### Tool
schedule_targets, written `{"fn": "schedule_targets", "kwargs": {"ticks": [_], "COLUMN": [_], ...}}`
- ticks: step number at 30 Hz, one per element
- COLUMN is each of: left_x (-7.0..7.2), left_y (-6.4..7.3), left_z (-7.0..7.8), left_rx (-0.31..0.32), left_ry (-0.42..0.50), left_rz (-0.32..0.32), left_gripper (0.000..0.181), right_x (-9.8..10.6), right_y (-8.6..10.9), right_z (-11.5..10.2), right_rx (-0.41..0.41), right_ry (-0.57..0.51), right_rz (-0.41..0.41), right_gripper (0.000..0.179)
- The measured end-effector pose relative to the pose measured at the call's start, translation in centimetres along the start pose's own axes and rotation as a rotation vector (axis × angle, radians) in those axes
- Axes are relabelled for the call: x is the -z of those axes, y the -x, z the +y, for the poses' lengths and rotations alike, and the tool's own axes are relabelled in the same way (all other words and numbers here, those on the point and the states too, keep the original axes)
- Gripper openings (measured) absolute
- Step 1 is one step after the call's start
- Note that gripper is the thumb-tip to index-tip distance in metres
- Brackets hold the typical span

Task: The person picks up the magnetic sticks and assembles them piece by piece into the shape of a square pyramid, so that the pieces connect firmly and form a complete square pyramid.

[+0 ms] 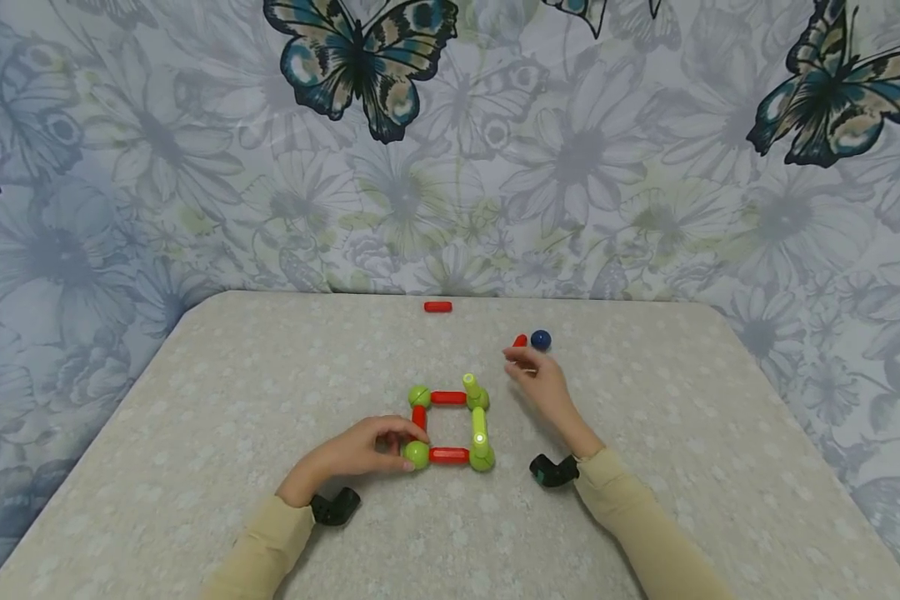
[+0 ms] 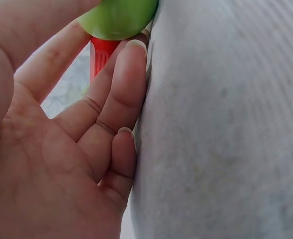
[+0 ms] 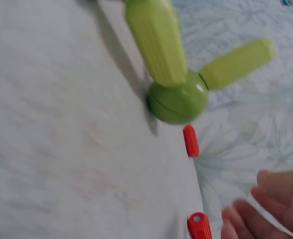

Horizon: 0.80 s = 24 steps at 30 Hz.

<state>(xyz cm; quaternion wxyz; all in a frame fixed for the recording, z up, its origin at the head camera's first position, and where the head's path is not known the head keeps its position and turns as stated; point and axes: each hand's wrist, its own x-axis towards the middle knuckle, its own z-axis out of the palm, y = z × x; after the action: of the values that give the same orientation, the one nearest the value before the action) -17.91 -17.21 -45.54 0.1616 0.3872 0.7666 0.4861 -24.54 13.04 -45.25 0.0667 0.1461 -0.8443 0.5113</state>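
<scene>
A square frame of green balls and magnetic-looking sticks lies on the table, with red sticks [image 1: 448, 456] at its front, back and left. Lime sticks [image 1: 478, 421] make up its right side, and another lime stick [image 3: 238, 63] rises from the back right ball [image 3: 178, 102]. My left hand [image 1: 371, 446] pinches the front left green ball [image 1: 417, 454] between thumb and fingers; the left wrist view has that ball at its top edge. To the right of the frame, my right hand [image 1: 543, 387] reaches over the table, fingers loosely extended near a loose red stick [image 3: 200, 226], holding nothing.
A dark blue ball [image 1: 541, 340] lies beside the loose red stick, beyond the right hand. Farther back, near the table's rear edge, is another red stick [image 1: 438, 307]. A wall covering with butterflies and flowers [image 1: 457, 192] rises directly behind the table [image 1: 195, 400].
</scene>
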Motion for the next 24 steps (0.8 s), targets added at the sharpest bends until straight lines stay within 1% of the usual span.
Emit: {"fn": "schedule_targets", "kwargs": {"ticks": [1,2,3,5,8,11,14,16,18,21,24], "left_x": [0.0,0.0,0.0,-0.1,-0.3,-0.5,-0.4,-0.3,-0.2,-0.2,-0.2], "left_y": [0.1,0.2,0.3,0.4,0.3,0.2,0.0,0.0,0.0,0.1,0.2], "left_z": [0.0,-0.1,-0.1,-0.1,0.0,0.6,1.6,2.2,2.0,1.0,0.1], "left_rx": [0.002,0.002,0.006,0.014,0.026,0.032,0.037,0.035,0.041,0.049,0.055], "left_ry": [-0.001,-0.003,-0.005,-0.006,-0.006,-0.003,0.004,0.006,-0.005,-0.024,-0.02], "left_rz": [0.004,0.008,0.011,0.01,0.004,0.004,0.009,0.012,0.015,0.018,0.015], "left_gripper": [0.034,0.034,0.034,0.035,0.035,0.034,0.033,0.032,0.033,0.033,0.035], "right_x": [0.1,0.1,0.0,-0.3,-0.7,-1.0,-1.1,-1.2,-1.2,-1.2,-1.2], "right_y": [-0.4,-0.7,-1.1,-1.7,-2.4,-2.8,-3.0,-3.0,-3.1,-3.1,-3.1], "right_z": [0.1,0.2,0.5,1.0,1.8,2.3,2.7,2.9,3.1,3.3,3.6], "right_rx": [-0.008,-0.017,-0.025,-0.043,-0.082,-0.089,-0.056,-0.02,0.021,0.065,0.052], "right_ry": [-0.01,-0.007,0.016,0.088,0.186,0.237,0.275,0.285,0.282,0.249,0.21], "right_rz": [0.058,0.1,0.122,0.115,0.068,0.039,0.051,0.081,0.126,0.199,0.247], "right_gripper": [0.027,0.03,0.032,0.039,0.049,0.053,0.051,0.047,0.042,0.035,0.03]}}
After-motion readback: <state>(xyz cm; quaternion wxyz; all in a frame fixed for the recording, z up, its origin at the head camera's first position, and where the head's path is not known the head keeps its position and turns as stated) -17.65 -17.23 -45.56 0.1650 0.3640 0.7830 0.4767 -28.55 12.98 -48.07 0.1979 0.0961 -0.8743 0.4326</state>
